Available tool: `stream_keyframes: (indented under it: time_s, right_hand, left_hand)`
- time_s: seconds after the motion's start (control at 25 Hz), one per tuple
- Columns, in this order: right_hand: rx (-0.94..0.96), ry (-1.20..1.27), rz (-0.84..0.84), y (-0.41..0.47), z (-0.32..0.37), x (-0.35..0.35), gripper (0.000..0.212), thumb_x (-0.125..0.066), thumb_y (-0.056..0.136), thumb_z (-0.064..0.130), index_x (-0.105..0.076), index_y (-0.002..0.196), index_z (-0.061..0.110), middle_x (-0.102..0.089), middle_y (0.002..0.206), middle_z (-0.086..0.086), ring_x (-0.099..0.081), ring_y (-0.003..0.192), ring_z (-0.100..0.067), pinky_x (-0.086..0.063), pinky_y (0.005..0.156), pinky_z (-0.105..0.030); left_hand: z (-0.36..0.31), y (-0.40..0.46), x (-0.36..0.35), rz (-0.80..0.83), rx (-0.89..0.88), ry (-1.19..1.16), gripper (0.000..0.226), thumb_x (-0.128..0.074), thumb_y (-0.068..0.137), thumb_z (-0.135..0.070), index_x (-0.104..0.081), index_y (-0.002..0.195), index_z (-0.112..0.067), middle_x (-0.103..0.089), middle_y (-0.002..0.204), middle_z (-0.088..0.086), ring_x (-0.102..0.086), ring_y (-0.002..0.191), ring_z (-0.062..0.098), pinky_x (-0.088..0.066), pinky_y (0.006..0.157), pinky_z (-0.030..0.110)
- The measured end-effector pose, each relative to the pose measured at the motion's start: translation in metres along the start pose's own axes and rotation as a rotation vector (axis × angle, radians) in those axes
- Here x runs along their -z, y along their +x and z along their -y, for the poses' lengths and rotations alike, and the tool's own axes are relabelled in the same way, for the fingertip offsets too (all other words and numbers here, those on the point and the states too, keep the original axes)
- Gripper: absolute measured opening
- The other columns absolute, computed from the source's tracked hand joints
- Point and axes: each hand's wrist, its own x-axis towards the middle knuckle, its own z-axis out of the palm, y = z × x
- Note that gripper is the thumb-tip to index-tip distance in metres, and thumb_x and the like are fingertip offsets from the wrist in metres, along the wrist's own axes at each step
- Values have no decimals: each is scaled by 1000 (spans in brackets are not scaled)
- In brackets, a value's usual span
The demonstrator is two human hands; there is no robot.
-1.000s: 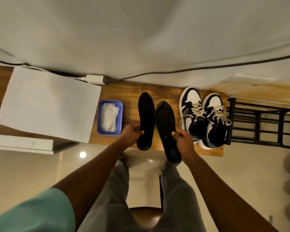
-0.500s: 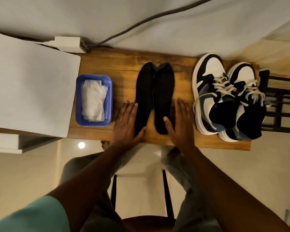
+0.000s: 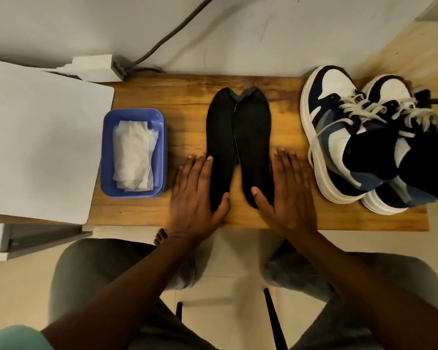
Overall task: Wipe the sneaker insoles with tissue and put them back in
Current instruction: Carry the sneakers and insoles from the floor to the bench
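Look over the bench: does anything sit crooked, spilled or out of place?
Mostly tidy. The two sneakers overlap, one leaning on the other, and jut past the bench's edges. The insoles lie flat, side by side; the tissue stays in its blue tray.

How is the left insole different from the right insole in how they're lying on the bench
The left insole sits slightly under the right insole, whose inner edge overlaps it. The left hand rests flat beside the left insole; the right hand lies beside the right insole. Both are black, flat, toes pointing away.
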Motion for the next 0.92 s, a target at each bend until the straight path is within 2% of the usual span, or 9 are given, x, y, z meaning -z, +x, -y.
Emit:
stream_keyframes:
  time_s: [0.04,0.08,0.12,0.2,0.28,0.36,0.52,0.76,0.92]
  right_hand:
    - [-22,11,-20,-3,-2,-2,81,-39,93,59,-13,157,15,-13,164,-5,-4,152,-21,-9,122,-46]
    - [29,7,-194,-54,4,19,80,-38,94,60,-14,156,16,-15,164,-6,-7,152,-21,-7,122,-44]
    - [64,-31,-270,-68,7,28,78,-38,94,60,-17,156,17,-19,163,-6,-10,151,-22,-6,122,-42]
    - [23,-57,-186,-31,10,28,75,-34,94,62,-21,154,18,-24,161,-7,-15,150,-24,-7,121,-41]
    - [39,-74,-214,-16,18,39,74,-31,94,64,-23,154,21,-26,160,-7,-16,149,-25,-10,121,-43]
    - [19,-94,-153,6,15,34,74,-28,94,67,-23,153,23,-26,160,-6,-16,149,-25,-12,121,-44]
    - [-22,-100,-79,-13,3,1,77,-26,92,70,-23,153,24,-26,160,-4,-15,149,-23,-10,121,-44]
    - [-17,-86,-112,-11,3,0,78,-26,90,73,-25,152,25,-28,158,-3,-17,148,-23,-13,120,-45]
    - [-8,24,-101,-13,5,6,80,-30,89,75,-22,152,27,-28,159,1,-17,148,-19,-17,121,-45]
  left_hand:
    - [1,-3,-2,-7,14,-3,78,-57,93,-48,-34,155,-7,-37,159,12,-20,154,24,-23,122,47]
    - [-26,-47,14,-135,-82,31,77,-55,94,-49,-33,156,-9,-37,159,11,-20,153,24,-23,122,46]
    - [-34,-59,21,-187,-135,59,78,-52,94,-51,-31,157,-10,-36,160,10,-21,153,23,-22,122,46]
    - [-25,-27,23,-146,-64,53,78,-48,95,-55,-27,158,-14,-35,161,8,-21,153,22,-21,123,45]
    - [-25,-15,35,-194,-20,76,78,-46,94,-57,-27,157,-16,-35,161,7,-22,152,23,-20,124,44]
    - [-23,3,30,-158,-8,92,77,-45,94,-57,-28,157,-17,-35,160,7,-23,151,24,-21,123,44]
    - [-13,-17,-1,-82,23,52,77,-46,92,-57,-31,156,-17,-38,158,8,-26,150,24,-25,122,46]
    - [-11,-16,-2,-94,30,57,77,-46,92,-58,-30,156,-19,-36,159,6,-23,151,23,-23,123,44]
    - [-9,-16,4,-10,66,-58,85,-46,90,-64,-17,159,-24,-26,164,3,-16,153,20,-21,124,46]
